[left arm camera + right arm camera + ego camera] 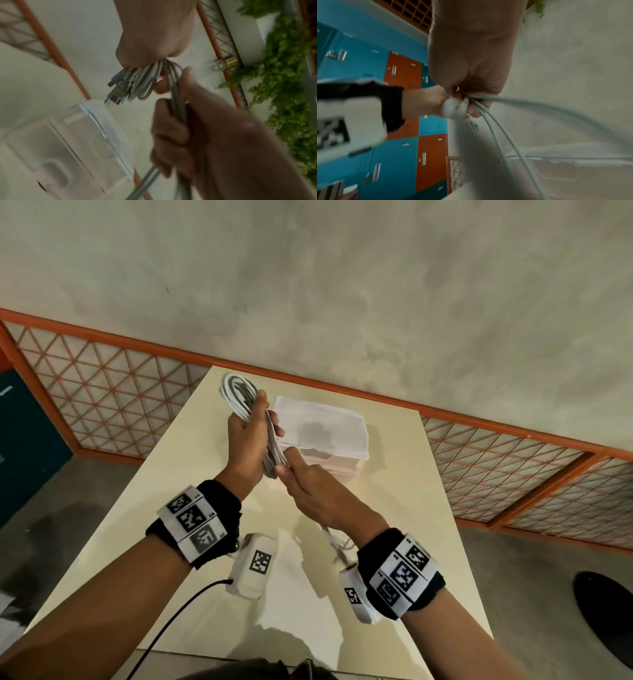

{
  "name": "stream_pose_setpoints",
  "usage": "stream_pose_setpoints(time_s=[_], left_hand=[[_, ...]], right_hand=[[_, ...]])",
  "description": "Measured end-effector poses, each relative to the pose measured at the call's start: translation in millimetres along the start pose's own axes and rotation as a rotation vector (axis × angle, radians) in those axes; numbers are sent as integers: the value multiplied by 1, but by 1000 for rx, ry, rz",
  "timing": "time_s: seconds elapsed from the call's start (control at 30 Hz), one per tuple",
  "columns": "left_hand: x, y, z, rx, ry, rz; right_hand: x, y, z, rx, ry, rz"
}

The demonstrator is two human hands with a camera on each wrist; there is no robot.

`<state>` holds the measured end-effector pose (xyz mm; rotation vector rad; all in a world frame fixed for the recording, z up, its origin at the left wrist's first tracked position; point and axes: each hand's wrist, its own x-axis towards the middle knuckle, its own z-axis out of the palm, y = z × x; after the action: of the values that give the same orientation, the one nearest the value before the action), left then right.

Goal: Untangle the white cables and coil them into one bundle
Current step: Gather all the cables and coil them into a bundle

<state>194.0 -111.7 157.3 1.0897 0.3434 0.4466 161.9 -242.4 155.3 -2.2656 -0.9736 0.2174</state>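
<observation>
The white cables (pixel 238 393) are gathered into a long coil held upright above the cream table (pixel 394 508). My left hand (pixel 250 426) grips the coil near its middle, and its top loop sticks out above the thumb. My right hand (pixel 305 484) grips the coil's lower end. A loose strand (pixel 337 542) trails down to the table below my right wrist. The left wrist view shows cable loops and USB plugs (pixel 130 86) poking from my left hand (pixel 154 40), with my right hand (pixel 214 135) curled round the strands. In the right wrist view, strands (pixel 530 102) fan out from my right hand (pixel 471 60).
A translucent white plastic box (pixel 325 426) stands on the table just behind my hands. An orange-framed lattice fence (pixel 102 398) runs behind the table. Blue and orange lockers (pixel 399 155) stand to the left. A dark round object (pixel 603 611) lies on the floor at right.
</observation>
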Motion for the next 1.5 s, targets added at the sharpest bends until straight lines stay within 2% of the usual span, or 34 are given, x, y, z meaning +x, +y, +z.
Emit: stream_pose_setpoints(time_s=[0.13, 0.3, 0.4, 0.5, 0.57, 0.7, 0.8, 0.93, 1.03, 1.23, 1.37, 1.5], left_hand=[[0, -3, 3, -39, 32, 13], [2, -9, 2, 153, 116, 302], [10, -9, 0, 165, 186, 344], [15, -11, -1, 94, 184, 285], [14, -10, 1, 24, 168, 175], [26, 7, -2, -212, 123, -58], [33, 16, -8, -253, -3, -127], [28, 9, -12, -124, -205, -143], [26, 7, -12, -46, -308, -118], [13, -3, -9, 103, -521, -157], [2, -3, 0, 159, -499, -173], [-3, 2, 4, 106, -469, -224]], right_hand=[[-3, 3, 4, -71, 12, 28], [-2, 3, -2, -38, -73, 38], [-3, 5, -8, 4, -91, 16], [-3, 10, -5, 0, -75, -18], [-3, 13, -2, 50, -91, -2], [-13, 24, -3, 291, -220, 197], [-21, 38, -16, 388, -293, 262], [-23, 53, -42, 417, -404, 296], [-23, 56, -56, 375, -344, 300], [5, 36, -78, 169, -88, 232], [17, 14, -87, 165, 38, 151], [22, 2, -87, 148, 121, 114]])
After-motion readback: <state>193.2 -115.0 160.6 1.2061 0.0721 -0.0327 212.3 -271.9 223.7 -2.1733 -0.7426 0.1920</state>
